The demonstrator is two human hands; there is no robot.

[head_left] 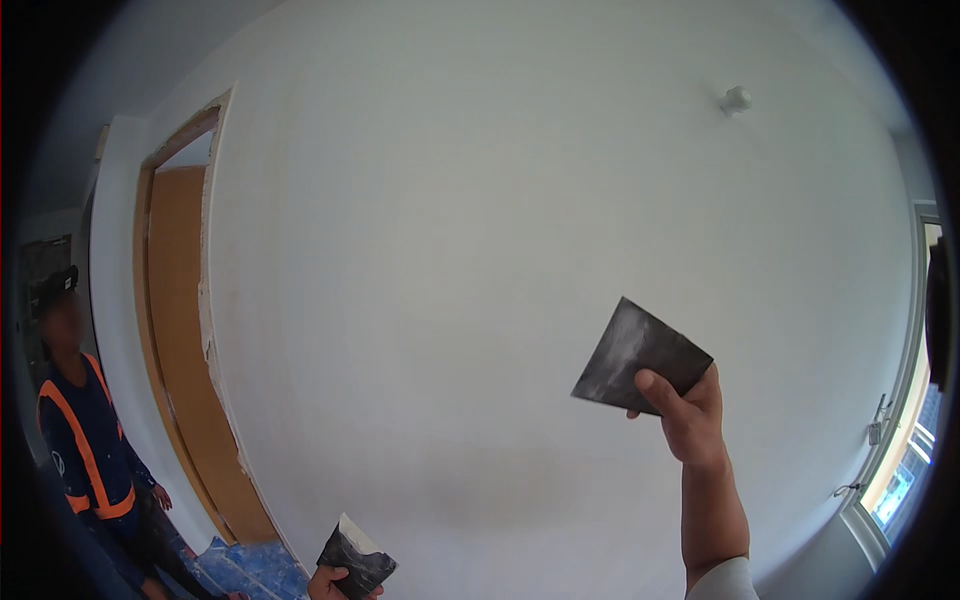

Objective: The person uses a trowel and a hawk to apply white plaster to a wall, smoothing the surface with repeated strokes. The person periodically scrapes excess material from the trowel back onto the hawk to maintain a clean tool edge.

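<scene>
While left fingers clasp a dark plate bearing white paste, right fingers pinch a square blade

Daylight shows through a window at the right of a broad white wall with a round white fixture high up, while a tan door stands left in a ragged-edged doorway near blue floor sheeting.

A person in a dark cap, dark top and bright orange-striped vest stands at the left of the frame, near a tall brown wood-coloured door. A blue, mottled floor sheet lies at lower left. A rounded white fixture sits at upper right; a pale-framed window fills the right edge.
</scene>
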